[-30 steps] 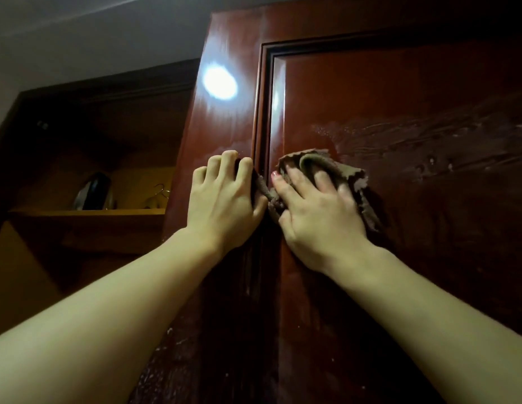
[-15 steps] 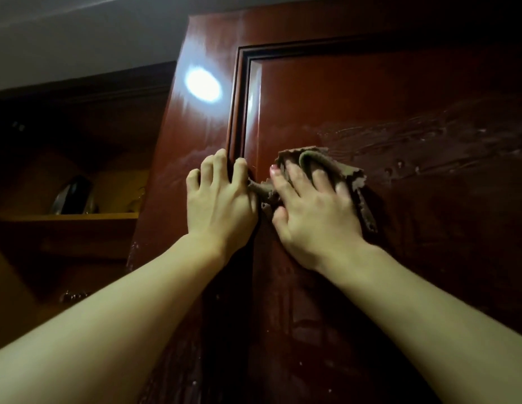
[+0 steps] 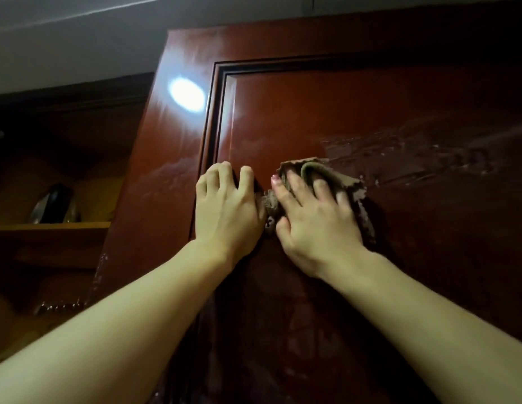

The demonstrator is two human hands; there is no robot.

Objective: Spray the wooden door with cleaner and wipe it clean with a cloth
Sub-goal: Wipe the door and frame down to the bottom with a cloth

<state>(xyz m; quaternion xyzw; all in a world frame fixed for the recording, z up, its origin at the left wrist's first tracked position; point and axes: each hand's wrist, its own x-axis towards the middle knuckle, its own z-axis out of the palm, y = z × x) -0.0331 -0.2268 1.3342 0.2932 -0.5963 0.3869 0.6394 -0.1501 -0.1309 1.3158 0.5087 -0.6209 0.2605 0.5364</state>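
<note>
Dim, warm light is falling across the scene. A bright glare spot (image 3: 186,95) is shining on the glossy door (image 3: 341,112); the left side is sinking into shadow, and wide-angle bending is curving the edges.

Bare door (image 3: 327,112) panel above hands (image 3: 227,211)
</note>
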